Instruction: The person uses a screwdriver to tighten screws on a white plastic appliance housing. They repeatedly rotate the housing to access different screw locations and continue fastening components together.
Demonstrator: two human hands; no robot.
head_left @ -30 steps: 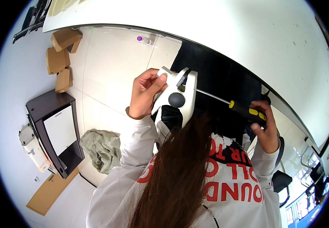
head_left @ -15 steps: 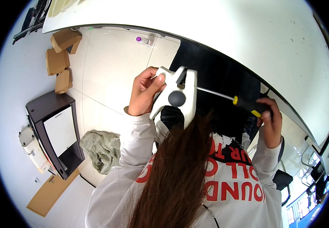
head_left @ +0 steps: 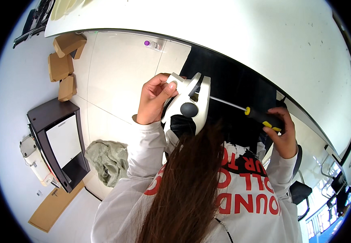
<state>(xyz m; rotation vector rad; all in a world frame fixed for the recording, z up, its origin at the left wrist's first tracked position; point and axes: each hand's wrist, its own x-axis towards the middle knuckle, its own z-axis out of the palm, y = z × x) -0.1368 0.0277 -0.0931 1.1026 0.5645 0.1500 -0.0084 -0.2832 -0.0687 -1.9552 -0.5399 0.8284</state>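
My left hand (head_left: 154, 99) grips a white plastic clamp-like piece (head_left: 202, 111) with a dark grey round disc on its face. Thumb and fingers pinch its upper left end. Between its two jaws a dark pad shows. In my right hand (head_left: 285, 135) is a screwdriver (head_left: 259, 116) with a black and yellow handle, the fingers around the handle's end. Its metal shaft points left and meets the right side of the white piece. Where the tip sits inside is hard to make out. Long brown hair hangs over the piece's lower end.
A white table (head_left: 240, 36) curves across the top and right. On the floor to the left are cardboard boxes (head_left: 61, 67), a dark cabinet (head_left: 54, 109) and a crumpled grey-green cloth (head_left: 108, 162). A purple-capped bottle (head_left: 153, 45) lies beyond my left hand.
The screwdriver's handle and my right hand have shifted left and slightly down. The white piece has turned a little, its dark jaw pad showing more. My left hand has barely moved.
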